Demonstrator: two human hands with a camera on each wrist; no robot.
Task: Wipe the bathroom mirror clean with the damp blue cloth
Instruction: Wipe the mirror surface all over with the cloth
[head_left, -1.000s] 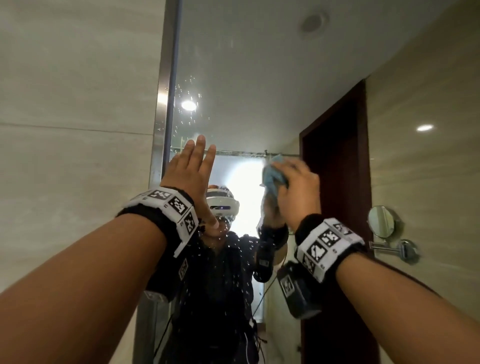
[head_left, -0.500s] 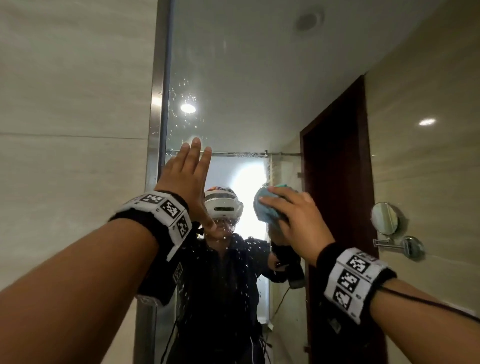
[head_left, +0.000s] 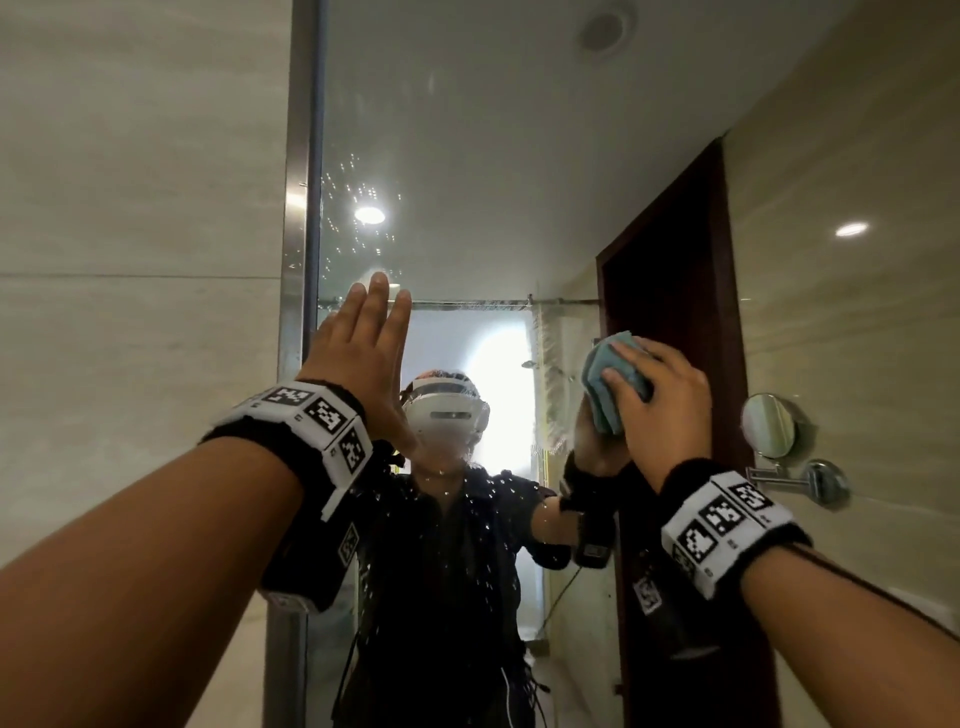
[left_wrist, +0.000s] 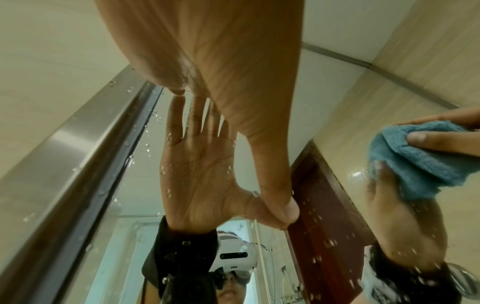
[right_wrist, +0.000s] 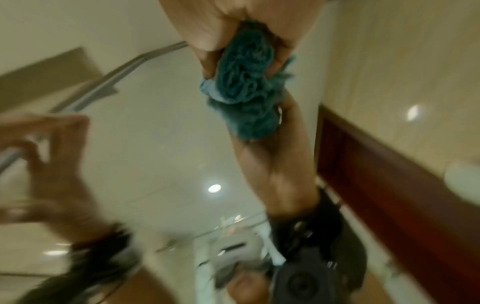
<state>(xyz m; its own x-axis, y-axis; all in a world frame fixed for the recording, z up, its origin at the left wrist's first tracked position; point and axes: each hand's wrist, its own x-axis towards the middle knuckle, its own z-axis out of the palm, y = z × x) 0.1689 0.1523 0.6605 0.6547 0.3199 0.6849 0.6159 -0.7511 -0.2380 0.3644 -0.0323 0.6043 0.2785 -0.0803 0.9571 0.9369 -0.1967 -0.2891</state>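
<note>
The tall mirror (head_left: 467, 156) fills the wall ahead, speckled with water drops near its left edge and lower middle. My right hand (head_left: 660, 395) grips the bunched blue cloth (head_left: 610, 384) and presses it against the glass at the mirror's right of centre. In the right wrist view the cloth (right_wrist: 244, 82) is wadded between fingers and thumb, blurred by motion. My left hand (head_left: 363, 358) lies flat on the glass with straight fingers, near the mirror's metal frame (head_left: 298, 260). The left wrist view shows that palm (left_wrist: 233, 82) meeting its reflection, with the cloth (left_wrist: 415, 156) at the right.
Beige tiled wall (head_left: 130, 312) lies left of the frame. Reflected in the glass are a dark wooden door (head_left: 675, 312), a small round swing-arm mirror (head_left: 769, 426), ceiling lights and the person wearing a headset.
My right hand has carried the cloth down and to the right across the glass. The left hand has stayed flat on the mirror.
</note>
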